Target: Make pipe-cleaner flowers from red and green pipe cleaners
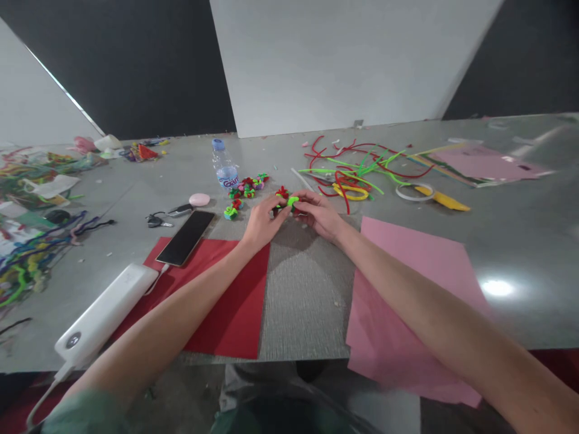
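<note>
Both hands meet at the middle of the table around a small pipe-cleaner flower (293,201), bright green with red beside it. My left hand (265,222) pinches it from the left, and my right hand (320,216) grips its right side; the fingers partly cover it. Just behind the left fingertips shows a red fuzzy flower (283,191); whether it joins the held one I cannot tell. Left of my hands lie several finished-looking pipe-cleaner flowers (248,188) in red, green and pink, and a green and blue one (230,213) sits nearer.
Red and green pipe cleaners (357,166) lie loose behind my right hand, with yellow-handled scissors (351,192), a tape roll (414,192) and a yellow cutter (447,200). A water bottle (224,166), phone (186,237), power bank (106,313), red paper (226,301) and pink paper (407,253) surround my arms.
</note>
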### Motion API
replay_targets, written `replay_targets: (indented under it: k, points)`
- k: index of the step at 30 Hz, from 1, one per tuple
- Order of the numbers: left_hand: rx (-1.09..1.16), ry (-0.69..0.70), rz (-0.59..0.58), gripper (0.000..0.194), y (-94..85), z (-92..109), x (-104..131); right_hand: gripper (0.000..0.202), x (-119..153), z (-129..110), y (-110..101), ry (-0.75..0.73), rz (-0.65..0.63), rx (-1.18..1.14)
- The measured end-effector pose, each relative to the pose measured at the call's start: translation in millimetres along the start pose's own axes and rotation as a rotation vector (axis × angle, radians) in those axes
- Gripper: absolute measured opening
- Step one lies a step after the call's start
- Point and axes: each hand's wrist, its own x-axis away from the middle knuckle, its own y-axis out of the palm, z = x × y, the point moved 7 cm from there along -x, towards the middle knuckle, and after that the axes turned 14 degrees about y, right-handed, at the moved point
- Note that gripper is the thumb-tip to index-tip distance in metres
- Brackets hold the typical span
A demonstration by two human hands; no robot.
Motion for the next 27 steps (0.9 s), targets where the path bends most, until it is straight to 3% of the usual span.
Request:
replay_targets:
  k: [15, 27]
  points:
    - [-0.004, -0.011, -0.022, 0.021, 0.9, 1.1, -1.5, 0.028, 2.7, -1.9, 5.1, -0.017, -0.007, 0.073]
    - [0.038, -0.043, -0.021, 0.009, 1.0, 5.2, -0.8, 0.024, 0.8, 1.2, 4.0, 0.020, -0.008, 0.038]
